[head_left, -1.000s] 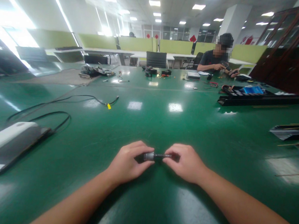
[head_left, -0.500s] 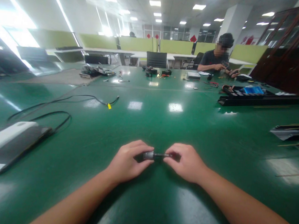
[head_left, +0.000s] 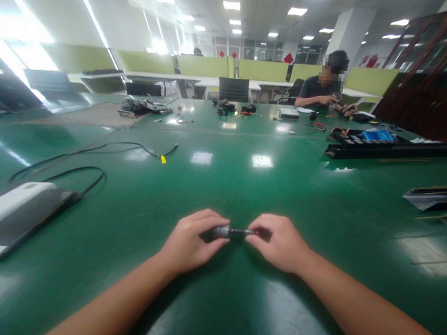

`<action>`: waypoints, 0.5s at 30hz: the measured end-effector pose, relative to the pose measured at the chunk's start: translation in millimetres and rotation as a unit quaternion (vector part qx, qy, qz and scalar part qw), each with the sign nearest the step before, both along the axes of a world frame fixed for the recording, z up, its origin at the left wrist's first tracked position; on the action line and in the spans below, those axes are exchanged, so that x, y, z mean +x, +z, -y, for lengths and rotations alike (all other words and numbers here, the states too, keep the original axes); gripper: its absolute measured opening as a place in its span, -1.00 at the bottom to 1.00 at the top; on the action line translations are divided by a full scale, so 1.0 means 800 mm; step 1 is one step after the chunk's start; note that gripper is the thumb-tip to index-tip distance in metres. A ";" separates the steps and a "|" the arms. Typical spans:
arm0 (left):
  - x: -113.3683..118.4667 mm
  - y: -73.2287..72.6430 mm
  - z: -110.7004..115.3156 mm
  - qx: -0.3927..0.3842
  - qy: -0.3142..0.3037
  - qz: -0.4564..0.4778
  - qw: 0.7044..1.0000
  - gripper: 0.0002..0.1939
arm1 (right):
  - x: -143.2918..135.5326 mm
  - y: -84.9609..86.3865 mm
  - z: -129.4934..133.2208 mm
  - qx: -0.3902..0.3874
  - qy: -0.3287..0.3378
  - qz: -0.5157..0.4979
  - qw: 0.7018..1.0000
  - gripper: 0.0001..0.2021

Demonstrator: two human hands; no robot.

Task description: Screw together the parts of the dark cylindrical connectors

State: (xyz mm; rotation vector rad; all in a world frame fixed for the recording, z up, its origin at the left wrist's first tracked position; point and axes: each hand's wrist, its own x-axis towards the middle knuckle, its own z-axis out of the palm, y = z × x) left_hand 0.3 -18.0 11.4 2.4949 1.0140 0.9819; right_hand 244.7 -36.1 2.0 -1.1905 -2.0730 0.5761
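A small object with a grey cylindrical body (head_left: 223, 232) and a thin dark shaft (head_left: 238, 231) lies crosswise between my two hands, close over the green table (head_left: 214, 187). My left hand (head_left: 196, 239) is closed on the grey body, with fingertips above and thumb below. The fingers of my right hand (head_left: 279, 244) pinch the far end of the dark shaft. My fingertips partly cover both ends, and the exact kind of object is too small to make out.
At the left are a white and grey device (head_left: 29, 219) and a black cable (head_left: 93, 148) with a yellow tag. Black metal rails (head_left: 387, 148) lie at the right. Across the table a person (head_left: 324, 87) handles a small item; loose parts (head_left: 224, 106) lie near the far edge.
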 end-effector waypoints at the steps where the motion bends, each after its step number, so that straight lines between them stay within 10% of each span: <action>1: 0.000 0.000 0.000 0.001 0.000 0.000 1.000 -0.75 | 0.000 0.000 0.000 0.001 0.000 -0.001 1.000 -0.95; 15: -0.002 -0.001 -0.002 -0.005 0.002 0.003 1.000 -0.74 | 0.002 0.001 0.000 0.004 -0.003 0.000 1.000 -0.95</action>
